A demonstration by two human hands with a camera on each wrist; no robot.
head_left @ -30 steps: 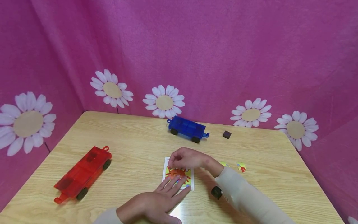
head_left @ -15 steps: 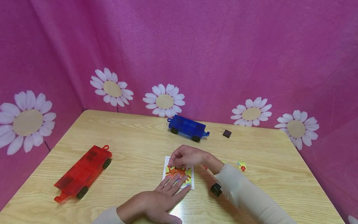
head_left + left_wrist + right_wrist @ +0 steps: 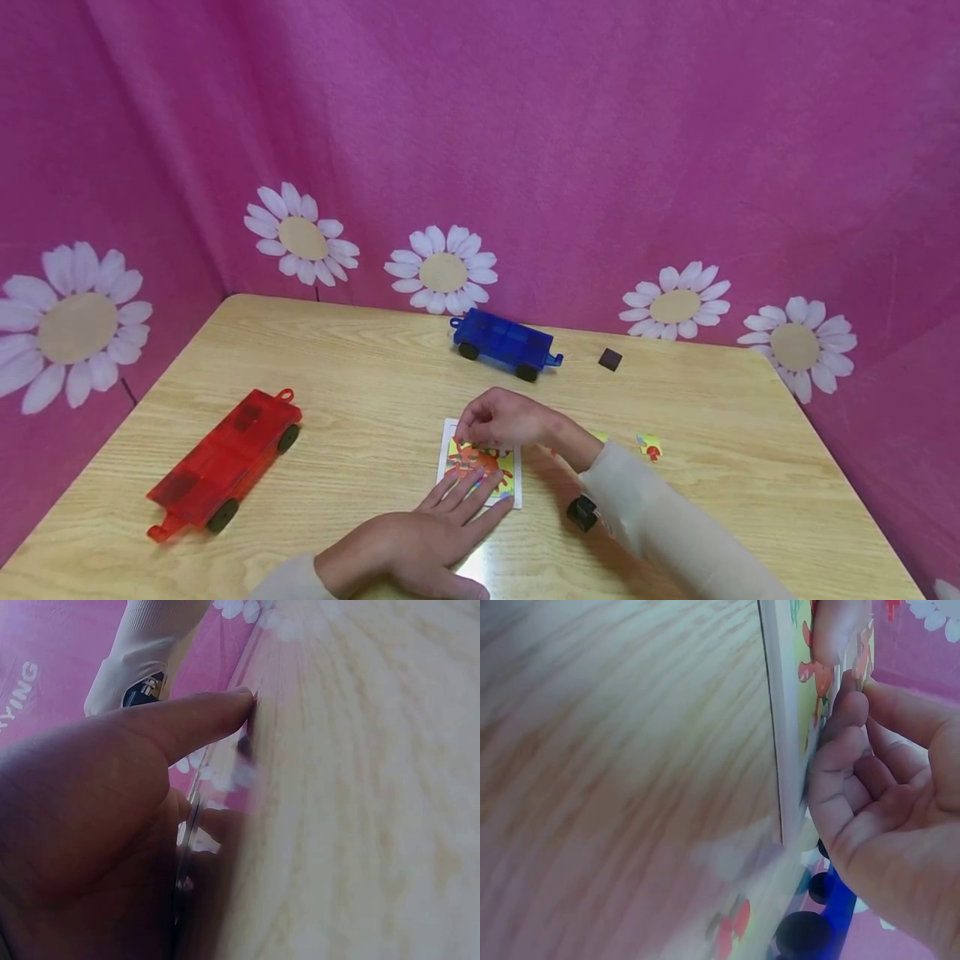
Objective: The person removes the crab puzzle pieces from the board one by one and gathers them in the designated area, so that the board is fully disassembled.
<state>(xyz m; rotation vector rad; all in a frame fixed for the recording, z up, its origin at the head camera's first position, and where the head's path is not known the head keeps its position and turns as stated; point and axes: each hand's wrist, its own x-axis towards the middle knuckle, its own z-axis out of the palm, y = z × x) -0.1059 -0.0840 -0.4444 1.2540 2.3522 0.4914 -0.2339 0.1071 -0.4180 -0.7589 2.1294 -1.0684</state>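
Observation:
A small white-framed puzzle board [image 3: 491, 471] with an orange crab picture lies on the wooden table [image 3: 360, 400]. My right hand [image 3: 480, 431] hovers over the board's far edge, its curled fingers pinching a thin puzzle piece [image 3: 862, 654] against the picture. The left hand [image 3: 450, 510] lies flat, its straight fingers resting on the board's near edge. In the right wrist view the board's white rim [image 3: 778, 712] stands beside my fingertips [image 3: 846, 712]. The left wrist view shows only my thumb [image 3: 187, 724] pressed to the table.
A red toy wagon [image 3: 223, 467] sits at the left, a blue one [image 3: 504, 343] at the back, and a dark cube [image 3: 610, 359] to its right. A loose yellow puzzle piece [image 3: 649, 447] lies right of my forearm. Pink daisy-print cloth walls the table in.
My right hand has shifted slightly, bringing its piece down onto the upper left of the crab picture. The left hand has stayed where it was.

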